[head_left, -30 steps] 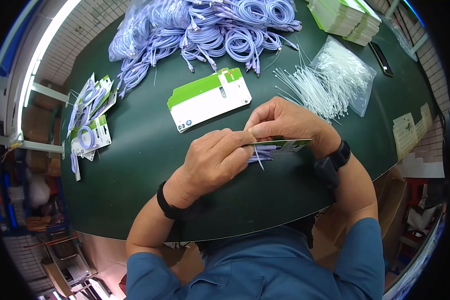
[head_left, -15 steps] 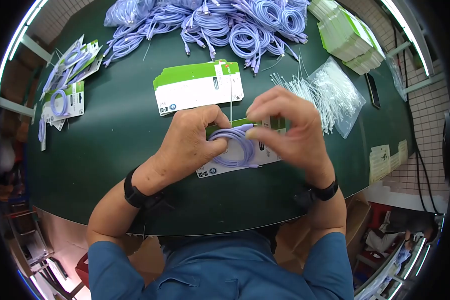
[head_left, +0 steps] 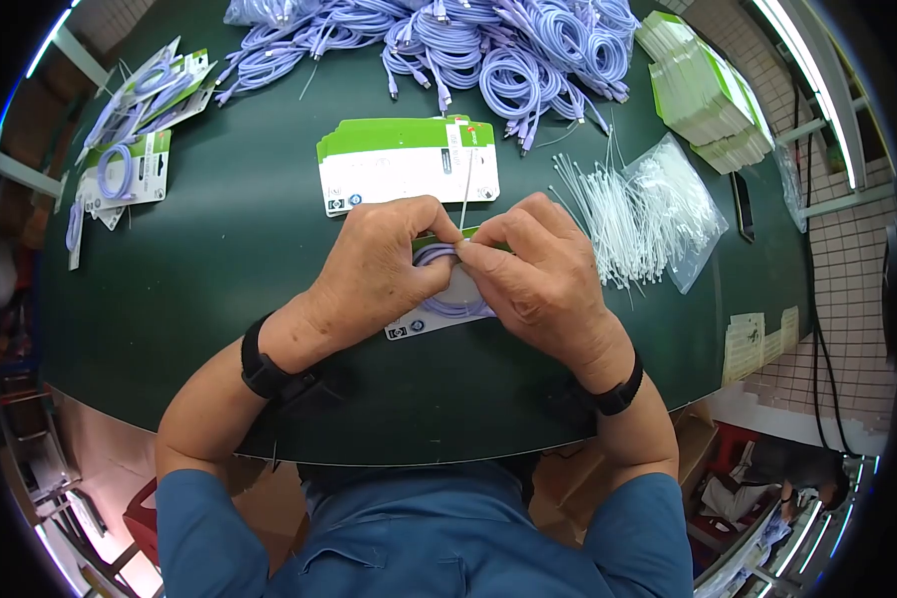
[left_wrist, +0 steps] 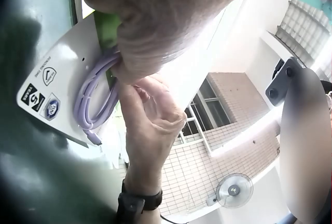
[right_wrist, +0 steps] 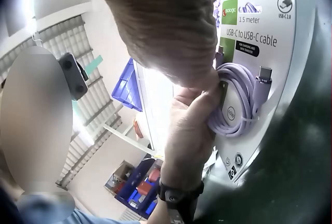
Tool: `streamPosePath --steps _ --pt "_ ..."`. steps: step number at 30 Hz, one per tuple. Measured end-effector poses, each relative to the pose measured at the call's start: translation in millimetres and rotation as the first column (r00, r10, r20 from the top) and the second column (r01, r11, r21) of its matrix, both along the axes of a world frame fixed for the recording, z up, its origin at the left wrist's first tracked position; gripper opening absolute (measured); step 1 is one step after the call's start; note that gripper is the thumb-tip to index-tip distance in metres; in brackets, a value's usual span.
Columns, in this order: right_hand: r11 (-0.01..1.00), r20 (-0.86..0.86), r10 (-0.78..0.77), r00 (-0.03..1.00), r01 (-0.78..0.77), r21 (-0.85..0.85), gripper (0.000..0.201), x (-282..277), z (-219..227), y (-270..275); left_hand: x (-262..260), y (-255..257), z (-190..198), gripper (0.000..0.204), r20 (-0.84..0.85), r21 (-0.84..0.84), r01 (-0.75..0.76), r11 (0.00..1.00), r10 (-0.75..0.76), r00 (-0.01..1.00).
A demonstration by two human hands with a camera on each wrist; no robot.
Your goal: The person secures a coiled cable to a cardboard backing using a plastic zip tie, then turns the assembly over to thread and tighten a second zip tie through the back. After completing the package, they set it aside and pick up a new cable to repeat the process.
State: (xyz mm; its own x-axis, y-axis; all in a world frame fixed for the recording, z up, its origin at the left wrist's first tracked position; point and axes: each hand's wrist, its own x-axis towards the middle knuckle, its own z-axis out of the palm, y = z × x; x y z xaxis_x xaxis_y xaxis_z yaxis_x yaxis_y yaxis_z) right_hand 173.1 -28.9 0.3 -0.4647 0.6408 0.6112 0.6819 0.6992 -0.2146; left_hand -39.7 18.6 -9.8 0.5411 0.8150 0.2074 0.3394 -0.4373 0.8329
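Note:
A coiled purple USB-C cable point(head_left: 460, 307) lies against a white and green packaging card point(head_left: 404, 327), printed side up under both hands. A white cable tie point(head_left: 466, 189) sticks up from the top of the coil, between the fingertips. My left hand point(head_left: 381, 261) grips the coil's upper left, its thumb at the coil's inside. With thumb and index finger, my right hand point(head_left: 540, 284) pinches the tie at the same spot, fingertips meeting the left's. In the right wrist view, a metal plug point(right_wrist: 264, 73) shows beside the coil. The pinched part of the tie is hidden by fingers.
Ahead lies a stack of flat cards point(head_left: 399, 164). Purple cables point(head_left: 528, 80) are heaped at the back. Loose cable ties point(head_left: 613, 224) and a bag of them point(head_left: 683, 199) lie right, near stacked cards point(head_left: 708, 95) and a phone point(head_left: 743, 207). Carded cables point(head_left: 130, 169) lie left.
The card has turned from edge-on to face up. My right hand, lifted with fingers apart half a second ago, has come down to the tie beside my left fingertips.

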Motion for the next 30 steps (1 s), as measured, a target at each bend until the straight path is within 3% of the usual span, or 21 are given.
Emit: streamPosePath --steps 4,7,9,12,15,20,23,30 --pt "1.000 -0.010 -0.016 1.000 0.016 -0.023 0.028 0 -1 0 3 -2 -3 0.014 0.031 0.016 0.001 1.000 -0.002 1.000" --pt "0.997 -0.175 -0.015 0.984 0.001 -0.082 0.027 1 -4 4 5 0 -4 0.014 0.007 0.008 0.005 1.000 -0.005 1.000" --pt "0.993 -0.194 -0.029 0.980 0.006 -0.118 0.026 2 -5 5 6 1 -6 0.014 -0.003 -0.002 0.007 1.000 -0.007 1.000" --pt "0.983 -0.222 -0.045 0.974 0.004 -0.182 0.025 5 -5 3 7 3 -9 0.015 0.021 -0.106 -0.001 0.994 0.004 1.000" --pt "0.907 -0.324 -0.172 0.930 0.021 -0.421 0.026 9 -3 0 10 -1 -5 0.016 0.004 -0.117 0.031 0.993 -0.030 1.000" --pt "0.842 -0.367 -0.246 0.897 0.010 -0.539 0.031 7 -5 -1 16 -1 -13 0.015 0.099 -0.157 0.044 0.987 -0.029 0.995" --pt "0.744 -0.450 -0.314 0.836 -0.078 -0.664 0.026 4 -5 -1 13 -3 -12 0.015 0.057 -0.205 0.068 0.976 -0.058 0.997" --pt "0.808 -0.408 -0.274 0.871 -0.022 -0.588 0.013 4 2 -3 12 -1 -5 0.015 0.039 -0.256 0.079 0.963 -0.072 0.997"
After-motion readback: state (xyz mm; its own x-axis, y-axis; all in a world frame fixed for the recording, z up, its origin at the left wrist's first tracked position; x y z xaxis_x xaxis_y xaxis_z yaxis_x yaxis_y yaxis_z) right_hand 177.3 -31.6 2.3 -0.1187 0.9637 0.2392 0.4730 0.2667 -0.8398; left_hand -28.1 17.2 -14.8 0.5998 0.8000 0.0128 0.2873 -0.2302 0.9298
